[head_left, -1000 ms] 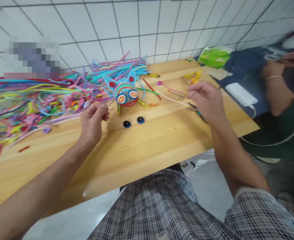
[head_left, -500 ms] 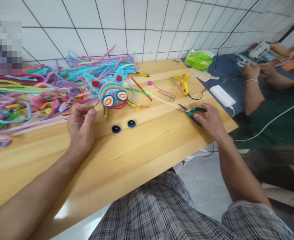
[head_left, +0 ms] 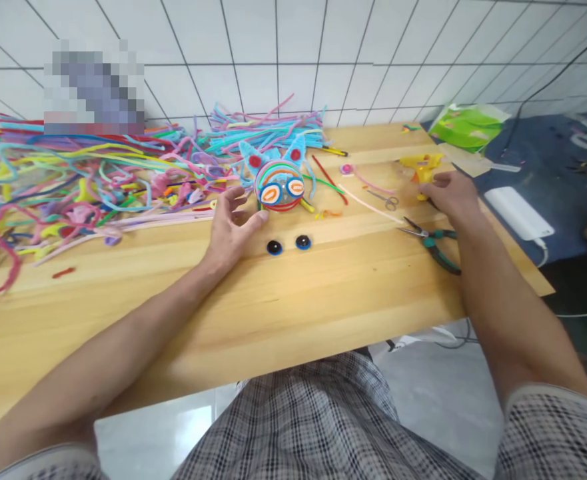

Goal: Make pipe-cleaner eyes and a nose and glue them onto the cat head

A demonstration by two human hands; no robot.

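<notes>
My left hand (head_left: 230, 230) is open, its fingers apart, just to the left of a pipe-cleaner animal head (head_left: 279, 177) with blue ears and orange-and-white ringed eyes. Two black discs with blue rims, a left one (head_left: 274, 247) and a right one (head_left: 303, 242), lie in front of that head. On the right, my right hand (head_left: 453, 195) has its thumb and fingers closed at the handle of a yellow glue gun (head_left: 423, 170), which rests on the table. Green-and-black pliers (head_left: 436, 247) lie below that hand, partly covered by my forearm.
Loose pipe cleaners (head_left: 138, 167) cover the back left of the wooden table (head_left: 323, 300). Small scissors (head_left: 386, 199) and a white pipe cleaner (head_left: 368, 203) lie mid-right. A green packet (head_left: 470, 127) and a white power bank (head_left: 519, 212) are farther right.
My right hand has let go of the pliers and moved up to the glue gun. My left hand has opened from a pinch. The view has swung left.
</notes>
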